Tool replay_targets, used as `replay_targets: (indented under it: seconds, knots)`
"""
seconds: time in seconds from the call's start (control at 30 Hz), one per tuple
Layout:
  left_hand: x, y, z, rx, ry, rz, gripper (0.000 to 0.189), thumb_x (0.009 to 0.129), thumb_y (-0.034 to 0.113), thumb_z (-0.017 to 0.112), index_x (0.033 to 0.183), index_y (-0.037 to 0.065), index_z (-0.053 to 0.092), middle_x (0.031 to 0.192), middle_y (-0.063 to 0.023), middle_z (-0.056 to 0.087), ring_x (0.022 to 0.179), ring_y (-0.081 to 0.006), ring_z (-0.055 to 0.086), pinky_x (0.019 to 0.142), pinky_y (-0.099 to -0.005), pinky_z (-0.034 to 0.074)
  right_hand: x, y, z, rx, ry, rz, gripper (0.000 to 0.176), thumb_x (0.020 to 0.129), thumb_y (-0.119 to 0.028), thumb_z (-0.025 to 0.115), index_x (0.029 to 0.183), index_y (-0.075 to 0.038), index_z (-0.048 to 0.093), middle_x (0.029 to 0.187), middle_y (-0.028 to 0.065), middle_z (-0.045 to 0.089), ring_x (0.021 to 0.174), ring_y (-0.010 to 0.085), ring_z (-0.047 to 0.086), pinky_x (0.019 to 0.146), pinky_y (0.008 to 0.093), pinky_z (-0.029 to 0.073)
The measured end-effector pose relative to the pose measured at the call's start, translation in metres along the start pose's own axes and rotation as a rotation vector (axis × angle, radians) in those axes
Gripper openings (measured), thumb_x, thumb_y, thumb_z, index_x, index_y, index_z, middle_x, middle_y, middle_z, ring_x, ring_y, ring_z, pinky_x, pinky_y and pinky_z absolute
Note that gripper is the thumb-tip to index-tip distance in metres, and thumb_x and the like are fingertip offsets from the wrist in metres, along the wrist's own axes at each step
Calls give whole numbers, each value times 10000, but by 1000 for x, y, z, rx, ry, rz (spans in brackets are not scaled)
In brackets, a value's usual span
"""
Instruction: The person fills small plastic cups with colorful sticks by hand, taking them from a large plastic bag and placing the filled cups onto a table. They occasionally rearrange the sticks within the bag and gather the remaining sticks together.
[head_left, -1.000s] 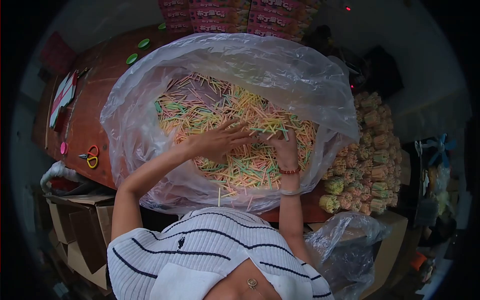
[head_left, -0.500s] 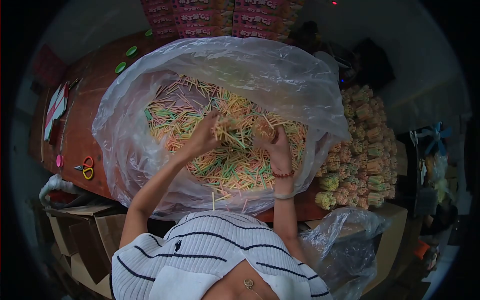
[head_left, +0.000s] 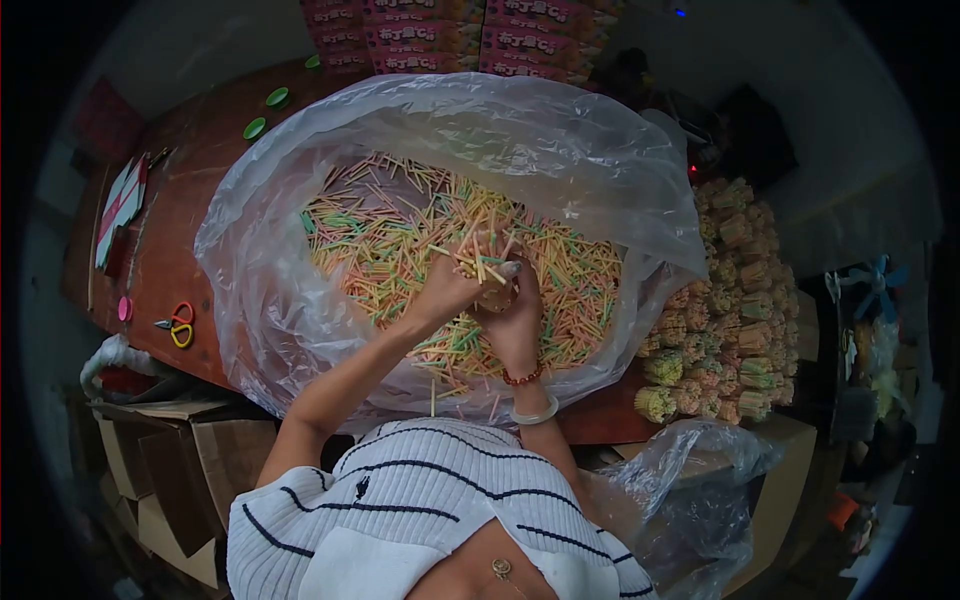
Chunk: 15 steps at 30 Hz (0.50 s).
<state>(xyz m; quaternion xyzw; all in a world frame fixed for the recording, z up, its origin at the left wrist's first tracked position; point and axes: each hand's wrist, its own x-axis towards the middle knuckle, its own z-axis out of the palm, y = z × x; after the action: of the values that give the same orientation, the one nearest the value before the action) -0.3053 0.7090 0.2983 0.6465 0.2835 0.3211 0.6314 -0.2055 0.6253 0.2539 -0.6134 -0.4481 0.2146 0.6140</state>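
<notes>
My left hand [head_left: 455, 288] and my right hand [head_left: 514, 310] meet over the middle of a large clear plastic bag [head_left: 270, 330]. Thin short pastel sticks [head_left: 570, 270] in yellow, pink, green and orange lie loose and heaped inside it. Between the hands is a bunch of sticks [head_left: 483, 266], with ends poking out at various angles. The left fingers close on sticks at the bunch's upper left, while the right hand wraps its lower right side. The palms and the bunch's lower part are largely hidden.
Many stick bundles [head_left: 740, 330] are stacked right of the bag. On the brown table [head_left: 180, 230] at left lie scissors [head_left: 181, 325], a pink lid [head_left: 125, 309] and green dishes [head_left: 254, 128]. Pink printed boxes [head_left: 430, 40] stand behind; cardboard boxes [head_left: 235, 460] sit below left.
My hands were apart, each with sticks. They have come together, the right hand moving left and the left slightly right, so their sticks now form one bunch. The view has shifted slightly.
</notes>
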Motion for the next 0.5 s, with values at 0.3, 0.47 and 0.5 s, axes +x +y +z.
replay_targets:
  seconds: [0.3, 0.47, 0.5]
  knots:
    - [0, -1, -16, -105, -187, 74, 714, 917, 433, 716, 1469, 62, 457, 1428, -128, 561, 1325, -242, 529, 1084, -394, 447, -4, -5, -6, 110, -56, 148, 663, 720, 1, 834, 1321, -28, 556, 1218, 125, 635, 1093, 245, 668, 909, 361, 544]
    - [4, 25, -74, 1, -165, -31, 844, 909, 448, 709, 1577, 136, 297, 1552, -166, 440, 1441, -317, 427, 1188, -516, 336, 18, -20, -32, 374, -95, 200, 620, 799, 52, 795, 1351, -28, 524, 1183, 94, 664, 1076, 201, 680, 916, 318, 549]
    - [1, 24, -90, -2, -154, -27, 844, 909, 448, 709, 1577, 136, 297, 1552, -166, 440, 1441, -317, 427, 1188, -516, 336, 20, -22, -39, 372, -107, 197, 620, 799, 52, 795, 1351, -28, 524, 1183, 94, 664, 1076, 201, 680, 916, 318, 549]
